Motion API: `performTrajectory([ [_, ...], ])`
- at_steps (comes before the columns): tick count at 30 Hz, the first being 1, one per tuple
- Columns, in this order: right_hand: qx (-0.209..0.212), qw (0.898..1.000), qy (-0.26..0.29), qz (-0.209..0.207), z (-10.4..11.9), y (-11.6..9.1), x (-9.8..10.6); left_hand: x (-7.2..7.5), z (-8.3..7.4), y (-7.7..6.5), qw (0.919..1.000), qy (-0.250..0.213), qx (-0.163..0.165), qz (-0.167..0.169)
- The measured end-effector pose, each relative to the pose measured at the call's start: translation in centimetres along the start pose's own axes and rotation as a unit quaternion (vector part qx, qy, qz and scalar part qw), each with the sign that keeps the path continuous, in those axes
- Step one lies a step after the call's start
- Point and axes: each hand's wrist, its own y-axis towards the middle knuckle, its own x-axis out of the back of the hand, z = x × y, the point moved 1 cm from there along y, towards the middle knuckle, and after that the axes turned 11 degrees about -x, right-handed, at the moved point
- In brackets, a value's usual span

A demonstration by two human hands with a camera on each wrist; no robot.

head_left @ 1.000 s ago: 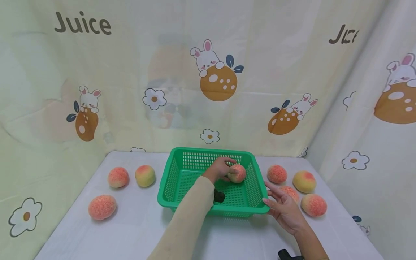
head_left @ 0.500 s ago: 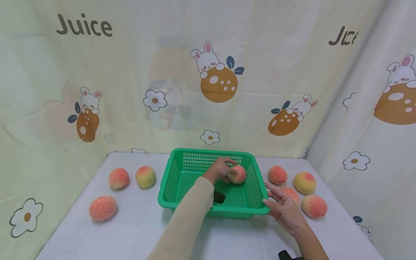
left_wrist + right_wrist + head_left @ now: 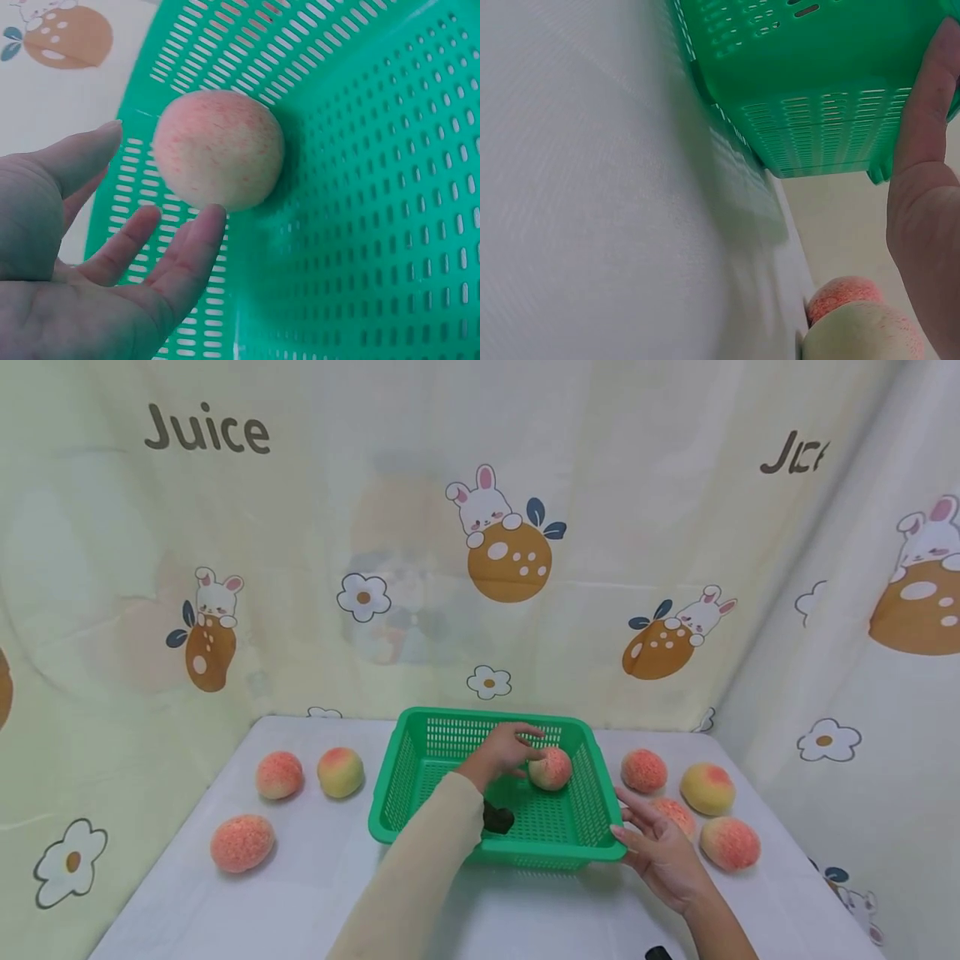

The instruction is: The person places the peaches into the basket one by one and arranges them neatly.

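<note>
A green plastic basket stands in the middle of the white-covered table. Inside it, toward the right wall, sits one pink and yellow peach. My left hand reaches in over the basket floor beside the fruit. In the left wrist view a gap shows between thumb and fingers, with the peach just beyond the fingertips. At the front right corner, my right hand holds the rim, thumb on the near side; the right wrist view shows the thumb against the basket wall.
Left of the basket lie a pink peach, a yellow one and another pink one. Several more peaches cluster at the right, close behind my right hand. A printed curtain closes off the back and sides.
My left fingers have loosened from the peach and drawn slightly left, leaving it in the basket. The right hand keeps its place at the corner. The head view has shifted slightly.
</note>
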Motion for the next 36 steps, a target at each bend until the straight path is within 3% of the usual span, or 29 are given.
performTrajectory([
  [10, 0.006, 1.0, 0.009, 0.006, -0.1, 0.0, 0.1, 0.8, -1.8, -1.2, 0.9982, -0.051, -0.024, 0.019],
  [19, 0.009, 1.0, 0.008, -0.002, 0.0, -0.4, 0.1, 1.0, -3.4, -2.7, 0.9947, -0.091, -0.045, 0.012],
  [29, 0.029, 0.999, 0.017, 0.016, 0.0, -0.4, 0.0, 0.9, -4.9, -5.2, 0.9913, -0.101, -0.078, 0.033],
  [36, 0.027, 0.999, 0.013, 0.019, -0.3, -0.1, -0.1, 0.4, -4.5, -7.1, 0.9908, -0.054, -0.118, 0.038],
])
